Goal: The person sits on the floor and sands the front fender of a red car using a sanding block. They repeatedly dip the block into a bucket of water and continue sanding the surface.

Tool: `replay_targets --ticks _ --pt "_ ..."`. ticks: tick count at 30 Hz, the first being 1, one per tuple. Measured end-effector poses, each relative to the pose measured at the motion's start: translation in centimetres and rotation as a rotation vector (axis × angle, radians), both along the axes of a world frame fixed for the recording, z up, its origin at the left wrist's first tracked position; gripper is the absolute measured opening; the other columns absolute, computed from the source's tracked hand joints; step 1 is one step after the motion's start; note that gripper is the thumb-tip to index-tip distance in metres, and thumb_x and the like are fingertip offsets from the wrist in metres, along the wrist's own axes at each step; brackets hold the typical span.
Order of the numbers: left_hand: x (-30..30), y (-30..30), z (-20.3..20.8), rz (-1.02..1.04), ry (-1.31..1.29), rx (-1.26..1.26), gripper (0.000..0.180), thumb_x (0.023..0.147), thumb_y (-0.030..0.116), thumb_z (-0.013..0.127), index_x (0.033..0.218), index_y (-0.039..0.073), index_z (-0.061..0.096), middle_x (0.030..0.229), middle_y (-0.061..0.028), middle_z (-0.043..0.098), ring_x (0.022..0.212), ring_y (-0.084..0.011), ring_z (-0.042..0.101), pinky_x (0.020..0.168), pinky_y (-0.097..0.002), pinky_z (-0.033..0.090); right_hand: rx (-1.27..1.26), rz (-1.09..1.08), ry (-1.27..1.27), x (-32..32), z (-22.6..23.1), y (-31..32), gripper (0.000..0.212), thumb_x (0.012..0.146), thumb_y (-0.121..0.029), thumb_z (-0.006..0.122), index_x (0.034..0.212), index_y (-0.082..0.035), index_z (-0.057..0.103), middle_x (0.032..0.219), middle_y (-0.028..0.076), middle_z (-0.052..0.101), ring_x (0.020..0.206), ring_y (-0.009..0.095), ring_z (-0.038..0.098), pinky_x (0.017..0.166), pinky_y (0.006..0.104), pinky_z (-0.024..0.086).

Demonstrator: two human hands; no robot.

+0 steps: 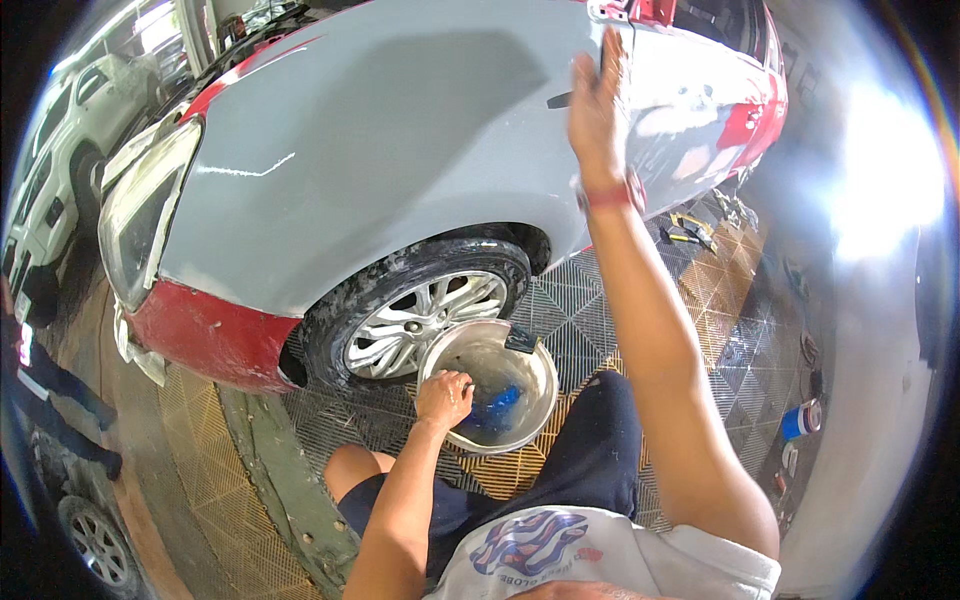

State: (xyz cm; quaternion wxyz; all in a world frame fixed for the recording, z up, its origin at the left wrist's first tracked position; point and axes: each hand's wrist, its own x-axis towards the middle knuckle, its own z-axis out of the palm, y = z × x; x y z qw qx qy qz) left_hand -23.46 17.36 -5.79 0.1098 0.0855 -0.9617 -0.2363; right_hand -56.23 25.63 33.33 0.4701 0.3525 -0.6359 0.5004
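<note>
My right hand [600, 112], with a red band at the wrist, is raised against the car's side near the gap between the grey front fender [330, 130] and the door. Its fingers are stretched out and lie flat; a narrow dark patch shows between thumb and fingers, and I cannot tell what it is. Over the left rim of a whitish bucket [545, 400], my left hand [443, 399] is closed, and what its fingers hold is hidden. Inside the bucket, a blue object [503, 403] lies in cloudy water. A small dark pad [521, 339] rests on the bucket's far rim.
The silver-spoked front wheel [428, 322] stands just behind the bucket. Masking covers the headlight [145, 215]. Yellow-handled tools [692, 232] and a blue can [801, 420] are on the grated floor to the right. A white vehicle [85, 125] and a person's dark-clothed legs [65, 395] are at left.
</note>
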Motion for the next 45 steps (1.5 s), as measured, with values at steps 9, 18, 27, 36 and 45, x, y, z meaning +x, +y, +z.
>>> replay_targets --ticks 9,18,27,36,45 --pt "1.1 -0.8 -0.6 0.031 0.022 0.028 0.014 0.096 0.023 0.08 0.092 0.009 0.078 0.093 -0.0097 0.08 0.093 -0.0338 0.076 0.087 -0.0488 0.062 0.437 0.12 0.247 9.5 -2.4 -12.5 0.081 0.112 -0.045 0.058 0.174 0.002 0.037 0.181 0.034 0.03 0.169 0.051 0.029 0.14 0.0594 0.022" --pt "-0.9 0.1 -0.1 0.014 -0.031 -0.004 0.014 0.097 0.025 0.079 0.095 0.011 0.08 0.095 -0.008 0.081 0.095 -0.0335 0.076 0.088 -0.0494 0.062 0.113 -0.135 -0.297 -8.7 2.5 -2.5 0.074 0.118 -0.041 0.051 0.168 0.012 0.037 0.175 0.038 0.037 0.162 0.055 0.038 0.136 0.0587 0.032" --pt "-1.9 0.7 0.2 -0.008 -0.014 -0.007 0.014 0.098 0.024 0.078 0.095 0.011 0.081 0.096 -0.0088 0.082 0.096 -0.0339 0.076 0.088 -0.0501 0.062 0.048 -0.195 -0.057 -11.4 3.2 0.2 0.08 0.117 -0.042 0.051 0.17 0.014 0.031 0.175 0.043 0.031 0.166 0.058 0.028 0.138 0.0628 0.024" --pt "-2.1 0.9 0.6 0.002 -0.005 -0.04 0.013 0.098 0.023 0.078 0.094 0.011 0.081 0.095 -0.009 0.082 0.093 -0.034 0.077 0.086 -0.0499 0.062 0.015 -0.29 0.136 -11.3 2.7 -0.4 0.08 0.119 -0.042 0.046 0.168 0.019 0.031 0.176 0.043 0.031 0.166 0.059 0.026 0.139 0.0615 0.02" --pt "-0.8 0.1 0.1 0.011 -0.023 -0.063 0.013 0.099 0.023 0.078 0.092 0.012 0.08 0.093 -0.0095 0.081 0.093 -0.0342 0.077 0.084 -0.05 0.062 0.114 -0.158 -0.015 -8.0 -2.7 -0.5 0.082 0.119 -0.041 0.044 0.17 0.02 0.025 0.18 0.043 0.021 0.17 0.058 0.016 0.138 0.0645 0.019"
